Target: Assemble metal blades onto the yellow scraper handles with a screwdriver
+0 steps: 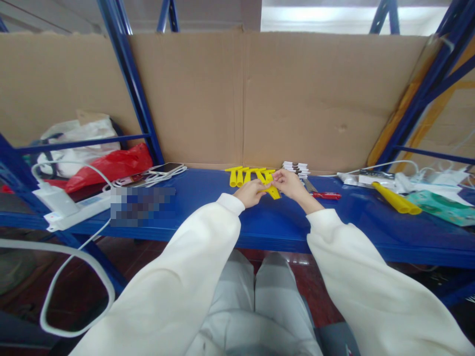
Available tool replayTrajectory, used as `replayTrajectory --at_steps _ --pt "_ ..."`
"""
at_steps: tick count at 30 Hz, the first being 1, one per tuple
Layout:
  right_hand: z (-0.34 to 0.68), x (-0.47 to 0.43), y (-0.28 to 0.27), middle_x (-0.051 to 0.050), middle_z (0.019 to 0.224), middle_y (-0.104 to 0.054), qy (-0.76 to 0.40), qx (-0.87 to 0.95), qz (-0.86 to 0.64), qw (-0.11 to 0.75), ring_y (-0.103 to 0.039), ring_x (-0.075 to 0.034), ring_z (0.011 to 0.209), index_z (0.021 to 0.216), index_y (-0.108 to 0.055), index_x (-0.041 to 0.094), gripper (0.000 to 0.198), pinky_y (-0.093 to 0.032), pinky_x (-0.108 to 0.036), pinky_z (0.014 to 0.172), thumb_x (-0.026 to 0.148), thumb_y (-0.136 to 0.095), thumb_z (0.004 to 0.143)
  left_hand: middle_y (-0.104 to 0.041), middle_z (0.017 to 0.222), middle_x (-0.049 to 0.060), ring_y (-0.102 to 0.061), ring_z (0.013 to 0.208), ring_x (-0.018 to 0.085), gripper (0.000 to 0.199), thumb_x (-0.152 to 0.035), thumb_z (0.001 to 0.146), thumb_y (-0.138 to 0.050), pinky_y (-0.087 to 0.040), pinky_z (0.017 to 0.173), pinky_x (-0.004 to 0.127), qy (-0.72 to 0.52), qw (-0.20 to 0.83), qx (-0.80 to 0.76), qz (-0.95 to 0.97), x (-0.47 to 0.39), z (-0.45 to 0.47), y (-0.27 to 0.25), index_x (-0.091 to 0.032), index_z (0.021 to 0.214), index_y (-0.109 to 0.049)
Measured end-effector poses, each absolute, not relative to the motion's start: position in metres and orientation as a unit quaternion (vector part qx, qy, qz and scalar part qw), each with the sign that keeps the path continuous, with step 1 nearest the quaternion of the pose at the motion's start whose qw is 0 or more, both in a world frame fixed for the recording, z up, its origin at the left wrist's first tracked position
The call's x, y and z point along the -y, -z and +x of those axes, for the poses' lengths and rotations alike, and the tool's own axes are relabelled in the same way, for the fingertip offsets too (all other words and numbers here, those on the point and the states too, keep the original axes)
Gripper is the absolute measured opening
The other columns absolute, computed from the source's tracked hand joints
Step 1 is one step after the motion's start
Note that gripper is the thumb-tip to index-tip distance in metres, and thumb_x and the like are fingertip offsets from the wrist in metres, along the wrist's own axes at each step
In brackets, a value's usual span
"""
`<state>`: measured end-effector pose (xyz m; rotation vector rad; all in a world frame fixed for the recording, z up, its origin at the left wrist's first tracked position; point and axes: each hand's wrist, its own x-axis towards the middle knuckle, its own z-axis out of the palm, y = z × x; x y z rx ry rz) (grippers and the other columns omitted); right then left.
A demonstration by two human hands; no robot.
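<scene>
Over the blue shelf, my left hand [252, 193] is closed on a yellow T-shaped plastic tool [274, 192], whose handle points down toward me. My right hand [288, 183] meets it from the right, thumb and fingers pinched together at the tool's upper end. Whether a small part sits between those right fingertips is too small to tell. Just beyond my left hand lies a row of similar yellow T-shaped tools [240, 177], partly covered by my hands. Behind my right hand is a stack of small white-and-dark packets [296, 168].
A red-handled tool [326, 196] lies right of my right hand. Farther right are yellow tapered pieces [397, 199] and a green packet [441, 206]. At left stand a white power strip [85, 207], a phone [167, 168] and a red bag [111, 168]. Cardboard [297, 99] walls the back.
</scene>
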<state>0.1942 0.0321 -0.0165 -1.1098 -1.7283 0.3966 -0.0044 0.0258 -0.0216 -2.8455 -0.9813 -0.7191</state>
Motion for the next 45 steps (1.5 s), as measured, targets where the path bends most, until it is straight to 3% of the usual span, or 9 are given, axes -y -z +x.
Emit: replayTrajectory --at_steps 7,13,18,27,36,45 --pt "0.190 -0.019 0.002 -0.002 0.078 -0.066 -0.156 0.626 -0.539 0.541 -0.062 -0.016 0.076 0.073 -0.059 0.020 0.009 -0.053 -0.032 0.079 0.014 -0.065 0.075 -0.070 0.115 0.010 -0.068 0.108 0.023 0.042 -0.019 0.098 -0.055 -0.054 0.096 0.034 0.196 0.053 0.348 -0.915 -0.019 -0.003 0.019 -0.023 0.139 -0.067" --pt "0.187 -0.011 0.003 0.001 0.070 -0.065 -0.337 0.577 -0.574 0.473 -0.059 -0.014 0.066 0.078 -0.064 0.020 0.009 -0.046 -0.025 0.060 0.018 -0.072 0.076 -0.070 0.117 0.010 -0.069 0.110 0.023 0.040 -0.020 0.099 -0.053 -0.055 0.096 0.034 0.144 0.086 0.333 -0.928 -0.013 -0.002 0.017 -0.026 0.135 -0.070" --pt "0.187 -0.011 0.007 0.003 0.061 -0.062 -0.407 0.563 -0.544 0.470 -0.055 -0.011 0.056 0.071 -0.061 0.019 0.013 -0.044 -0.021 0.055 0.009 -0.068 0.076 -0.071 0.121 0.009 -0.069 0.114 0.023 0.041 -0.021 0.100 -0.051 -0.055 0.098 0.034 0.121 0.108 0.317 -0.935 -0.010 0.000 0.015 -0.026 0.137 -0.068" --pt "0.186 -0.014 0.008 0.003 0.061 -0.064 -0.435 0.532 -0.501 0.526 -0.058 -0.010 0.058 0.065 -0.060 0.019 0.020 -0.046 -0.019 0.056 0.004 -0.068 0.075 -0.068 0.126 0.012 -0.065 0.120 0.026 0.051 -0.020 0.103 -0.044 -0.056 0.094 0.035 0.098 0.152 0.353 -0.918 -0.005 0.003 0.014 -0.030 0.152 -0.052" --pt "0.184 -0.013 0.010 0.002 0.064 -0.069 -0.431 0.540 -0.492 0.530 -0.063 -0.012 0.062 0.069 -0.063 0.019 0.014 -0.052 -0.022 0.063 0.008 -0.071 0.073 -0.068 0.124 0.011 -0.065 0.118 0.025 0.050 -0.018 0.102 -0.043 -0.055 0.094 0.035 0.130 0.137 0.345 -0.920 -0.007 0.001 0.016 -0.028 0.150 -0.055" --pt "0.181 -0.013 0.008 0.000 0.070 -0.072 -0.444 0.533 -0.493 0.525 -0.067 -0.013 0.065 0.085 -0.063 0.020 0.009 -0.053 -0.022 0.061 0.011 -0.065 0.083 -0.068 0.122 0.013 -0.065 0.117 0.026 0.051 -0.020 0.103 -0.045 -0.054 0.097 0.037 0.158 0.124 0.354 -0.913 -0.007 0.000 0.015 -0.027 0.153 -0.051"
